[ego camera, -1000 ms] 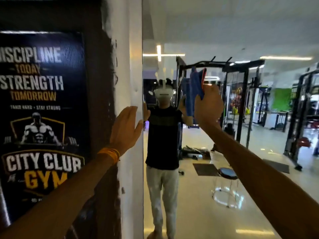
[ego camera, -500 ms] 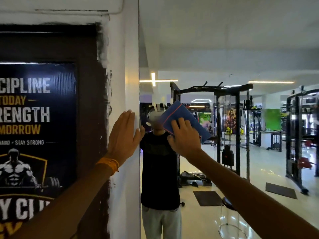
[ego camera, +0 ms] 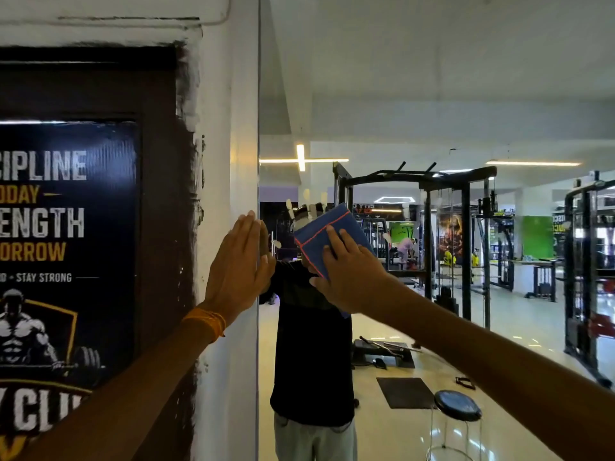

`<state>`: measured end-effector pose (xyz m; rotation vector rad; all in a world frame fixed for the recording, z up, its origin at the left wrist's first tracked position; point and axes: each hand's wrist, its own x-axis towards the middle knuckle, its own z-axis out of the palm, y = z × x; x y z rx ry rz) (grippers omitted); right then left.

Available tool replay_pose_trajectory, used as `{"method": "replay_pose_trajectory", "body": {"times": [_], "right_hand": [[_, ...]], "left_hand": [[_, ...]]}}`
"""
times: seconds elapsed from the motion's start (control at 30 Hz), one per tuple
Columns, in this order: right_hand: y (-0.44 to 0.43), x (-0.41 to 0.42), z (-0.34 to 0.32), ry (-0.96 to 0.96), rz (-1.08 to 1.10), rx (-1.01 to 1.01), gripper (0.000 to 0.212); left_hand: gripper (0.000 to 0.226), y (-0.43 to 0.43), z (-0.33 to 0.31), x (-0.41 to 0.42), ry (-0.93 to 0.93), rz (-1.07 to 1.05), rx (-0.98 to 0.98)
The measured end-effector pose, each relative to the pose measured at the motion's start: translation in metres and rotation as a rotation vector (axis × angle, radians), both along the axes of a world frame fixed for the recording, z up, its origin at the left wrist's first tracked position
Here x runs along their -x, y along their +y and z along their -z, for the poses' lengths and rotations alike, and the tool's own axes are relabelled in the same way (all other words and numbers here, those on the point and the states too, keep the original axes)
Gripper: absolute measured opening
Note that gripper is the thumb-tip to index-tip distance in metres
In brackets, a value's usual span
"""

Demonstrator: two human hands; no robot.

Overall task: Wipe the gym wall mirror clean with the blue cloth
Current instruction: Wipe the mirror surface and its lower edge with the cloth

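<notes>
Head view:
- The cloth [ego camera: 327, 237] lies flat against the mirror [ego camera: 432, 94] at centre frame, close to the glass's left edge and over the reflected person's head.
- The right hand [ego camera: 349, 277] presses it on with fingers straight and a little spread. The thumb sticks out at lower left. Nothing is pinched, so only palm pressure holds the cloth up.
- The left hand [ego camera: 236, 271] is flat with its fingers together, braced on the white wall [ego camera: 223, 128] just left of the mirror's edge. Its thumb reaches that edge; I cannot tell whether it touches the glass.
- Risk: with no grip on the cloth, a lighter press or a quick stroke could let it slide out and drop.
- Risk: the folded layers could shear apart under a sideways wipe, leaving bare fingers to smear the glass.
- Risk: the left thumb may leave a print at the mirror's edge if it strays over.
- Risk: the upper half of the mirror is high in the frame, and stretching for it would likely weaken the press.
- The cloth is blue, folded to a rough square and tilted with one corner up. A thin red-orange stitched line runs near its edges, and a bit of it shows below the wrist.
- Pale finger-shaped marks sit just above the cloth. I cannot tell whether they are smudges or reflections.
</notes>
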<state>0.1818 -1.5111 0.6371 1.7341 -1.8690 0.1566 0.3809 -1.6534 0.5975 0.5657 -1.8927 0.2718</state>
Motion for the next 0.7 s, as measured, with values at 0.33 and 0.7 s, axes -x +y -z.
{"method": "replay_pose_trajectory", "body": {"times": [0.33,0.7], "right_hand": [[-0.038,0.029,0.027,0.185,-0.141,0.367,0.074],[-0.061,0.078,-0.005,0.453,-0.181,0.594,0.066]], "left_hand": [[0.071,-0.01,0.008,0.013,0.092,-0.021,0.067],[0.07,-0.033,0.012,0.022,0.138,-0.137,0.134]]}}
